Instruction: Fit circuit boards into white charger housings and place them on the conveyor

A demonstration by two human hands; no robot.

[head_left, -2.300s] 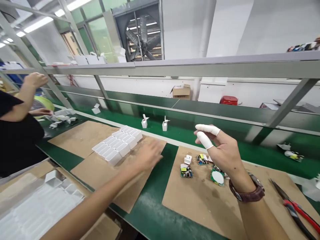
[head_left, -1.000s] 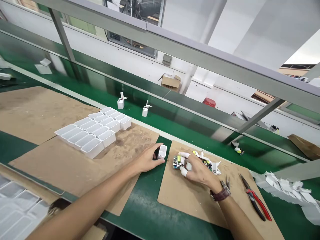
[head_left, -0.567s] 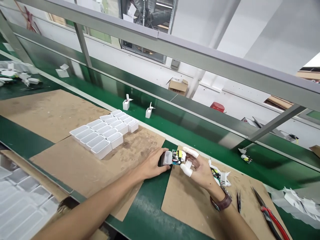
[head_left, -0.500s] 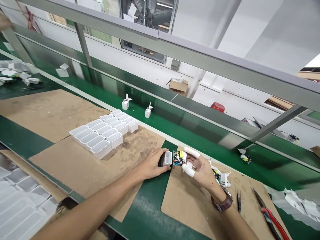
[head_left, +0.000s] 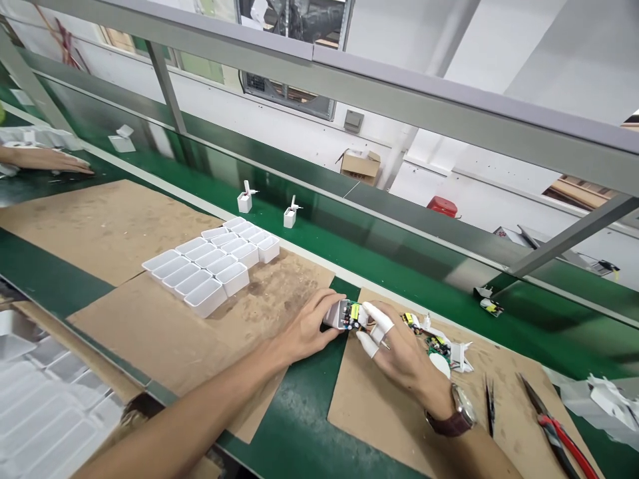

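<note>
My left hand [head_left: 305, 330] is closed around a small white plastic case [head_left: 333, 316], its open mouth turned to the right. Fingers in white finger cots on my right hand [head_left: 399, 349] pinch a small circuit board [head_left: 353, 313] with a yellow transformer. The board's left end is at the mouth of the case, partly in it as far as I can see. Beyond my right hand lie more circuit boards [head_left: 439, 346] with white plastic parts. A block of open white cases [head_left: 204, 296] stands in rows on cardboard to the left.
Tweezers [head_left: 490, 406] and red-handled pliers [head_left: 562, 432] lie on the right cardboard [head_left: 379, 419]. The green belt [head_left: 329, 243] carries two cases with parts [head_left: 290, 217]. A carton of cases [head_left: 44, 406] sits lower left. A co-worker's hand [head_left: 47, 159] reaches over parts, far left.
My right hand has brought the circuit board leftward to the mouth of the case and turned over it. The co-worker's hand has come down over the parts at far left.
</note>
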